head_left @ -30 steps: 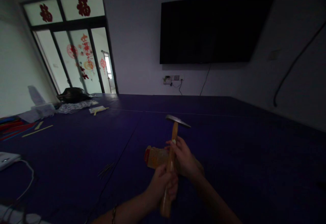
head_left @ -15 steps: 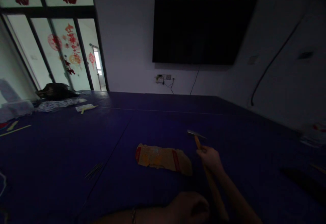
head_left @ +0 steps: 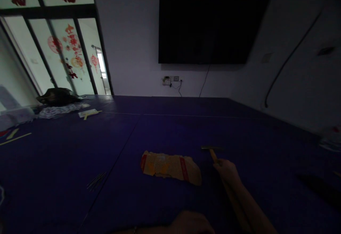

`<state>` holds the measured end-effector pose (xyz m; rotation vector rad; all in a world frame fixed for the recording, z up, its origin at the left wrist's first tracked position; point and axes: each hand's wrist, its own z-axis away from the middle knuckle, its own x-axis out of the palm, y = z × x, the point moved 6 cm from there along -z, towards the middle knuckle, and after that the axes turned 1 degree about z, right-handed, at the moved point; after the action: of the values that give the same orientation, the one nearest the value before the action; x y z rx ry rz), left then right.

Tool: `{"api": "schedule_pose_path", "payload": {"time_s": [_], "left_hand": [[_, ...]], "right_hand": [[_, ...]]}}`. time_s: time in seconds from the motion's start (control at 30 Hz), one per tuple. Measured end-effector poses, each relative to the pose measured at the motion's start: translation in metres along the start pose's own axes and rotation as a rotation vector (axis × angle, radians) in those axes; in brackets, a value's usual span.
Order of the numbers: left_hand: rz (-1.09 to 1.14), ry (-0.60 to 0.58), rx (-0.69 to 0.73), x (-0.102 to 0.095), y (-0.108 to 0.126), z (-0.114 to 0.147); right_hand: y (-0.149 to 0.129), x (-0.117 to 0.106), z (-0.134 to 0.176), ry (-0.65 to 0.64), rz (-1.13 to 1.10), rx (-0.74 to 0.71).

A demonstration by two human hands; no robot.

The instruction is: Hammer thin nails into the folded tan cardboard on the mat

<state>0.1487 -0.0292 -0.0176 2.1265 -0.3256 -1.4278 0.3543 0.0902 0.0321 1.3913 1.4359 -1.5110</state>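
My right hand (head_left: 227, 172) is wrapped round the wooden handle of a hammer (head_left: 212, 152), close below its thin metal head. The handle runs back under my forearm toward the bottom edge. The hammer head is just above the dark blue surface, or on it; I cannot tell which. To its left lies a torn strip of brown cardboard (head_left: 170, 166) with red bands, touched by neither hand. My left hand (head_left: 191, 222) is dark and partly cut off by the bottom edge, its fingers curled; anything inside them is hidden.
Several thin metal rods or nails (head_left: 96, 181) lie left of the cardboard on the blue surface (head_left: 128, 202). Yellow strips (head_left: 16, 139), a white packet (head_left: 87, 113) and a black bag (head_left: 58, 96) are farther left. A television (head_left: 213, 28) hangs on the wall.
My right hand and the hammer have shifted right and slightly down, away from the cardboard. My left hand has sunk lower, mostly out of the frame. The view has moved slightly.
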Motion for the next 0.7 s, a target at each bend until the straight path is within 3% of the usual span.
{"api": "schedule_pose_path", "payload": {"time_s": [0.23,0.47,0.7], "left_hand": [[0.007,0.039,-0.042,-0.002,-0.001,0.000],[0.070,0.148,-0.112,-0.020,0.004,-0.003],[0.040,0.081,-0.179,-0.001,-0.016,-0.007]], "right_hand": [[0.001,0.005,-0.002,-0.030,0.007,0.020],[0.003,0.006,-0.001,-0.055,0.012,0.006],[0.008,0.007,0.001,-0.049,-0.050,0.007]]}}
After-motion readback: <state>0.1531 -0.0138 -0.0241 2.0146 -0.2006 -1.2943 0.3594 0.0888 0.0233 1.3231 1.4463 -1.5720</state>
